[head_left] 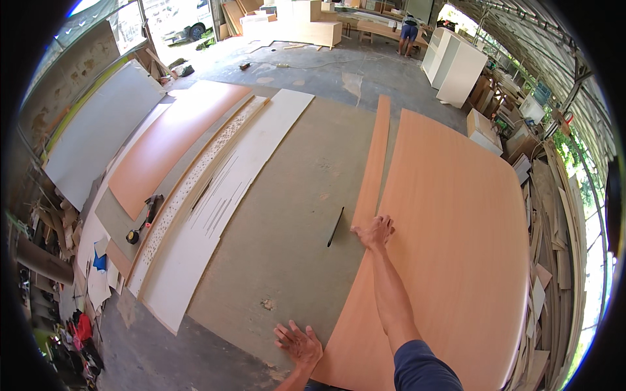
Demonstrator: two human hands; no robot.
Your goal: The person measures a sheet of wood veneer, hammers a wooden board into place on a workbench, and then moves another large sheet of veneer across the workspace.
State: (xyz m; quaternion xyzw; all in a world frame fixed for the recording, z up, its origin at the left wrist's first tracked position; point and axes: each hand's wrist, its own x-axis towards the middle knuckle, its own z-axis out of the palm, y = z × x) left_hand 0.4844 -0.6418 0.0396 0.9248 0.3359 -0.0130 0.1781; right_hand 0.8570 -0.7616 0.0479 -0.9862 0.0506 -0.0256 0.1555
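My right hand [373,232] is closed over a narrow wood-grain strip [373,166], where the gap between the strip and a large wood-grain sheet [456,228] narrows to nothing. Farther away, the two pieces lie slightly apart. My left hand [301,347] rests with fingers spread on the grey-brown board [261,247] underneath, beside the sheet's near left edge. A slim black pen-like tool [336,227] lies on that board, left of my right hand.
White board pieces [195,260] and a long speckled strip [195,169] lie to the left, with a tape measure [133,236] nearby. Offcuts [554,241] are stacked at right. White cabinets [456,65] stand farther back, and another person [409,32] bends over a bench.
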